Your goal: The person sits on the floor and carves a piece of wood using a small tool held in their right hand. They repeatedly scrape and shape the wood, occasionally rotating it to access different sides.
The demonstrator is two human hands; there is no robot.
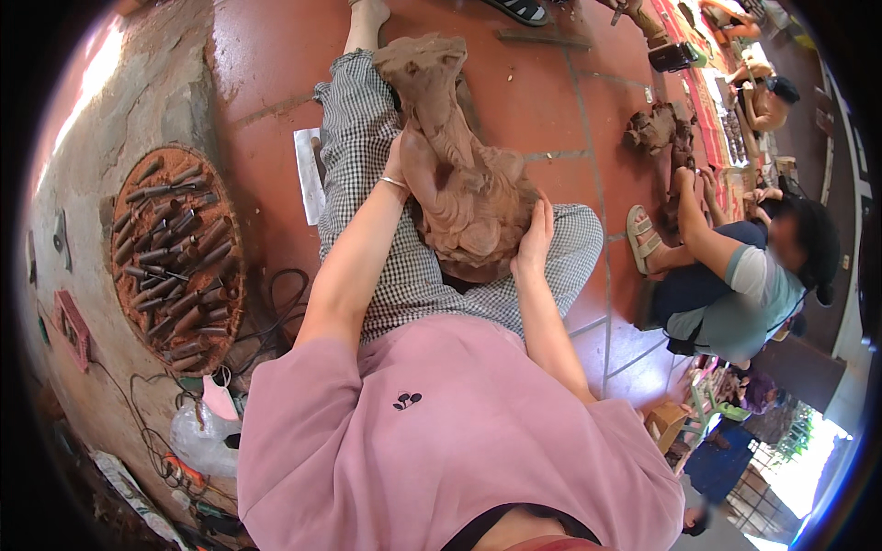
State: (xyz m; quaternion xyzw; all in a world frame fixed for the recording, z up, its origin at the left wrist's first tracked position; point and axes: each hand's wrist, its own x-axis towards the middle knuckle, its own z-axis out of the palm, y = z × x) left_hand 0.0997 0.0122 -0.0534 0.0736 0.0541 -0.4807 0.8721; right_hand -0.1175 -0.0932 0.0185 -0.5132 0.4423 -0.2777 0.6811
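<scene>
The brown carved statue point(473, 197) is held at the lap, between the legs of the checked trousers point(354, 138); a steadying or positioning step seems to be in hand. Its left side is grasped by the left hand point(398, 163), fingers partly hidden, and its lower right side is cupped by the right hand point(535, 241). Tools point(179, 230) are kept in a basket point(242, 285) well left of the statue. For any turning, even two-sided support would be called for.
</scene>
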